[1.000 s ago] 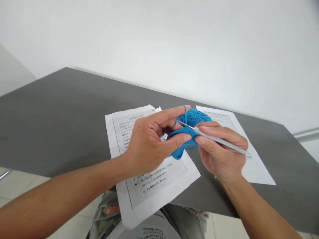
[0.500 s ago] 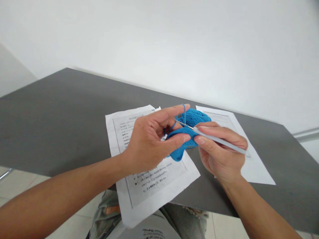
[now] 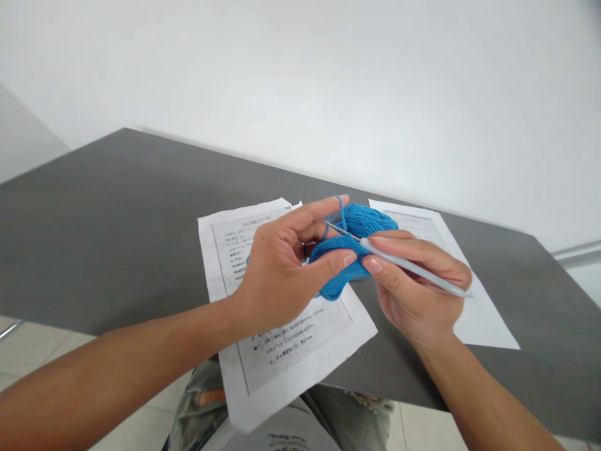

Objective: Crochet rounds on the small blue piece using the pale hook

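Observation:
Blue crochet work (image 3: 336,285) is pinched by my left hand (image 3: 282,269), its thumb pressed on the near face. A strand of blue yarn (image 3: 342,213) loops over my raised left index finger. My right hand (image 3: 422,288) grips a crochet hook (image 3: 413,265) by its pale grey handle, much like a pen. The hook's thin metal shaft points left, lying across the top edge of the work close to the strand. Behind both hands a ball of blue yarn (image 3: 370,218) rests on the table. The fingers of my left hand behind the work are partly hidden.
A printed sheet (image 3: 300,376) lies under my left hand and overhangs the front edge of the dark grey table (image 3: 154,207). Another paper (image 3: 488,319) is under my right hand's side. A white wall (image 3: 300,94) rises behind the table.
My left index finger and the crochet work have shifted slightly left. The hook's tip has also moved a little left and up, while its handle end sits slightly farther right and lower.

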The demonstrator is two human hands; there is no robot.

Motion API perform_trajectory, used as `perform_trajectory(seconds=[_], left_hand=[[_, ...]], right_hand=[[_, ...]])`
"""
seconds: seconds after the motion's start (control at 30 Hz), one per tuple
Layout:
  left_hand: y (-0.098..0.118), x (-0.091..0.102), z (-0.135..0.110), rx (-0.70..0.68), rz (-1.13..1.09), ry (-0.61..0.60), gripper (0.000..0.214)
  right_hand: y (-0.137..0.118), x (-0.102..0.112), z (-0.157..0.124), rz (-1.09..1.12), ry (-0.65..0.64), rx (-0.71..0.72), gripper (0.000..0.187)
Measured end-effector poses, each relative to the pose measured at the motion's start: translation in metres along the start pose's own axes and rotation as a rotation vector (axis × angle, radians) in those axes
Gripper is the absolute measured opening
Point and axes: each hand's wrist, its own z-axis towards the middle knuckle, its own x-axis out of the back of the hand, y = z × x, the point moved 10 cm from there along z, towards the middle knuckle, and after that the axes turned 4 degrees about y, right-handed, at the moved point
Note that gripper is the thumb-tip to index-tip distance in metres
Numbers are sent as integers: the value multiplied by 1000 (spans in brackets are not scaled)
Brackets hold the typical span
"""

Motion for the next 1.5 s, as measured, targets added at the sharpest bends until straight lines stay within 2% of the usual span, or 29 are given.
perform_trajectory(seconds=[0.1, 0.2, 0.3, 0.37, 0.47, 0.63, 0.73, 0.83, 1.0, 1.33, 1.5], left_hand=[[7, 3, -2, -73, 76, 33, 69], [14, 6, -4, -161, 167, 55, 63], [15, 9, -5, -181, 192, 53, 62], [15, 10, -5, -193, 193, 45, 61], [18, 11, -6, -226, 187, 40, 60], [12, 8, -5, -198, 187, 17, 61], [10, 9, -5, -201, 206, 25, 60], [7, 10, -4, -201, 233, 15, 59], [3, 9, -2, -188, 287, -4, 57], [0, 3, -2, -71, 245, -54, 57], [3, 2, -3, -116, 277, -39, 56]], right_hand=[[-2, -2, 1, 7, -56, -29, 18], [-8, 2, 4, -30, -26, -41, 19], [-19, 3, 8, -109, -33, 16, 25], [-25, 1, 11, -128, -65, 63, 23], [-19, -2, 15, -37, -95, 17, 18], [-11, -2, 18, 105, -138, -9, 13], [-9, 4, 20, 66, -179, 30, 14], [-14, 12, 22, 0, -203, 131, 16], [-28, 10, 21, -135, -273, 260, 33], [-36, 11, 23, -172, -321, 284, 37], [-42, 7, 22, -196, -332, 321, 43]])
